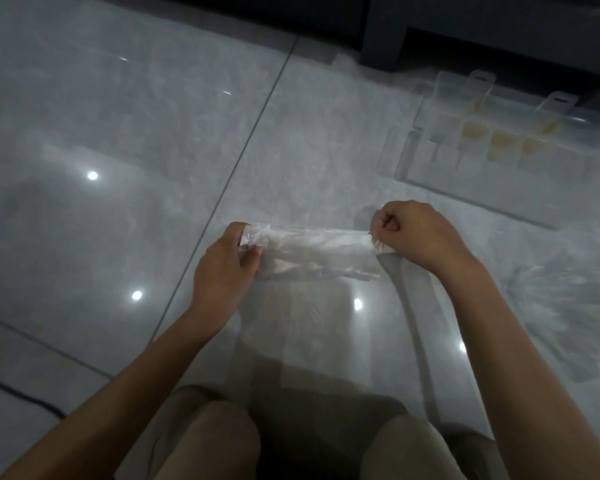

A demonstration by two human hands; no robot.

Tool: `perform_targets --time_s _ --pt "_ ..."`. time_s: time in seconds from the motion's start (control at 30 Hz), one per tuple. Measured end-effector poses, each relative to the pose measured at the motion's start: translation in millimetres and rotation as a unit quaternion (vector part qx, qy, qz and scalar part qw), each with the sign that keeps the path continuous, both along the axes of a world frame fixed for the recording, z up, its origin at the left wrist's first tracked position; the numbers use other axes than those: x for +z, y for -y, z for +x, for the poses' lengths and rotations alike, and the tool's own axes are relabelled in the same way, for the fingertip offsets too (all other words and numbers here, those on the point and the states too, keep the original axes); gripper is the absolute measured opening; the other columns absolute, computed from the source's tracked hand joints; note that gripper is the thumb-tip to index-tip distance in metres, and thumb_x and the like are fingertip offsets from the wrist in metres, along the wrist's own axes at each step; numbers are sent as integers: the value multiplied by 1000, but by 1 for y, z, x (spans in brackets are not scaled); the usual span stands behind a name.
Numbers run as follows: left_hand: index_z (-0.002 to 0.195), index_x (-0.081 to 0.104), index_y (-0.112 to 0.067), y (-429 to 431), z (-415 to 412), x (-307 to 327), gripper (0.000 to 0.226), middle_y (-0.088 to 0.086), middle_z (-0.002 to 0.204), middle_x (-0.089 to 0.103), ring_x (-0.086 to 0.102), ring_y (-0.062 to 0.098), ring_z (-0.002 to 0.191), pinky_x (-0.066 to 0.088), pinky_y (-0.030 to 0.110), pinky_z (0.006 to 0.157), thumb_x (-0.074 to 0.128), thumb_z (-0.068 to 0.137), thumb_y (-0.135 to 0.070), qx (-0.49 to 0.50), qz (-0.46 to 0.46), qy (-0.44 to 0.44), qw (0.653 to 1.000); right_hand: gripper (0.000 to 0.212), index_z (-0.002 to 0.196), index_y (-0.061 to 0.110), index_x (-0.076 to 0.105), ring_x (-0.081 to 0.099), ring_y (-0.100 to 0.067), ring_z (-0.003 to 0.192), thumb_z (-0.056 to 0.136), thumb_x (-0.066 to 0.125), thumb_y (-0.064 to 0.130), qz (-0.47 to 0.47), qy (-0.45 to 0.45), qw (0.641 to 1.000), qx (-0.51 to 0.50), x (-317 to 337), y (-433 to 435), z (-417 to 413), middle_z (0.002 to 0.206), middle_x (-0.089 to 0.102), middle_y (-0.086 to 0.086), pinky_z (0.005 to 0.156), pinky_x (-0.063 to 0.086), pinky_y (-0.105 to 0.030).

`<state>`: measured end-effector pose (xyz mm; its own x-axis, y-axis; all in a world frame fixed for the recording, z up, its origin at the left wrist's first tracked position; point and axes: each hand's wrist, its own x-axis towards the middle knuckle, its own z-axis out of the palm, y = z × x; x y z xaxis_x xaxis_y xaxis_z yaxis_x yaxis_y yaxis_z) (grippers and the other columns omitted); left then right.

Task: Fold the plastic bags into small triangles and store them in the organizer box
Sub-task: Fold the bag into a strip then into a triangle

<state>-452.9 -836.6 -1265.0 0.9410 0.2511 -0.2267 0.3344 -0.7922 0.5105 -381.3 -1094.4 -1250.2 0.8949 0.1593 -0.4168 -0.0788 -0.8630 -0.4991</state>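
Observation:
A clear plastic bag [317, 252], folded into a long band, stretches sideways above the pale tiled floor. My left hand [227, 263] grips its left end, fingers curled round the plastic. My right hand [414, 233] pinches the right end in a closed fist. More of the clear plastic hangs down toward my knees. The transparent organizer box [496, 143] lies open at the upper right, with several yellowish folded pieces in its compartments.
A pile of loose clear bags [551, 299] lies on the floor at the right. Dark furniture [482, 26] stands behind the box. A dark cable [21, 393] crosses the floor at lower left. My knees [208, 441] fill the bottom edge.

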Motion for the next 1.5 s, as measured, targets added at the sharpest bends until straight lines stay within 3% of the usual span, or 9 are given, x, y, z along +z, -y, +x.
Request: perform_targets --time_s 0.17,0.3,0.47,0.73,0.83,0.93,1.03,1.13,1.5 --pt "127 51 -20 2 -7 -1 30 0 102 64 54 11 77 38 25 70 53 97 -27 -39 17 42 998 10 83 23 64 61 -17 81 87 58 17 2 15 1000 -19 -7 1 -6 77 61 11 68 47 -32" --pt "133 48 -23 2 -9 -4 36 1 116 65 66 20 93 42 25 77 53 98 -31 -58 26 60 996 4 87 27 59 62 -18 85 90 61 24 -11 54 998 -34 -9 0 -13 81 62 9 68 45 -30" --pt "135 44 -23 1 -7 -4 40 6 119 63 66 26 94 52 36 79 54 97 -29 -72 20 53 996 13 102 22 62 62 -19 89 90 64 26 -8 89 995 -54 -9 -1 -18 87 59 9 68 40 -28" --pt "134 44 -21 -4 -4 -3 48 4 124 57 63 24 97 48 33 77 64 91 -25 -52 22 57 997 14 103 21 62 58 -16 86 88 64 23 -4 85 994 -64 -7 1 -21 86 58 9 67 36 -26" --pt "132 50 -13 -7 -3 -8 51 11 133 49 52 28 116 42 38 91 69 85 -22 -129 88 114 981 15 103 21 62 58 -15 86 88 64 24 -5 87 994 -65 -8 1 -22 86 59 9 68 37 -26" --pt "140 46 -13 -11 -2 -18 48 12 151 37 31 24 139 24 41 109 50 93 -25 -289 165 145 932 15 102 21 63 60 -17 87 88 65 24 -1 90 994 -64 -8 1 -23 86 59 9 69 40 -28" --pt "147 37 -11 -10 -5 -29 54 9 157 29 22 20 145 16 46 115 33 96 -27 -368 210 114 898 15 103 22 63 60 -17 88 88 65 24 1 90 994 -61 -7 1 -24 86 60 9 70 41 -28" --pt "150 30 -11 -10 -7 -37 56 8 158 24 21 20 146 11 44 117 28 98 -31 -372 215 91 898 16 103 22 62 60 -17 89 87 65 23 7 84 994 -62 -5 1 -25 87 60 9 71 42 -28" --pt "152 27 -12 -13 -9 -42 59 7 159 21 20 21 146 17 47 117 26 99 -38 -349 221 90 906 18 106 20 61 57 -19 82 89 64 24 -3 88 983 -161 -10 38 -33 80 59 7 66 34 -28"
